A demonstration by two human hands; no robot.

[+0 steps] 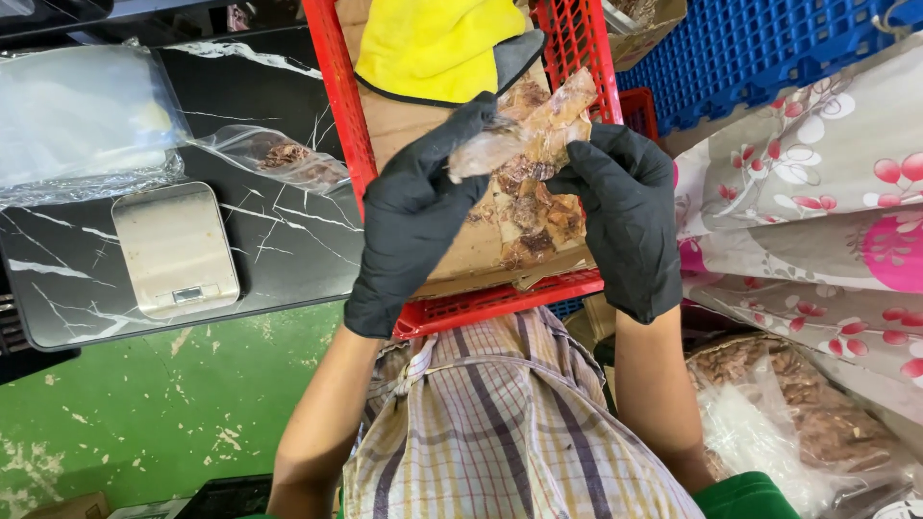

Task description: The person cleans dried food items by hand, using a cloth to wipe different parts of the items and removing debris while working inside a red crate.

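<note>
**Black-gloved hands pinch a clear pouch of dried brown pieces over the red crate**

Black nitrile-type gloves cover both hands. The left hand (413,216) and the right hand (625,211) are raised side by side, each with fingers closed in a pinch on the clear plastic pouch (524,135), which holds brown dried pieces. The pouch hangs in the air between the two hands, directly above the red plastic crate (481,306). Whether the pouch mouth is sealed cannot be told.

Surroundings:
- A cardboard liner (471,259) lies in the crate, with more loose brown pieces (534,226) on it.
- A yellow cloth (437,43) rests at the far end of the crate.
- The black marble-pattern surface (288,240) to the left carries a small digital scale (176,248) and another partly filled clear bag (274,154).
- A large bag of brown pieces (808,404) lies at the lower right, below a floral cloth (827,183).

Handling guidance, as a judgement: keep the pinch on the plastic film near the top edge, not on the contents, since the pieces look brittle. Hold the pouch over the crate so any spill lands on the liner. Keep both grips level to stop the contents shifting to one corner.
</note>
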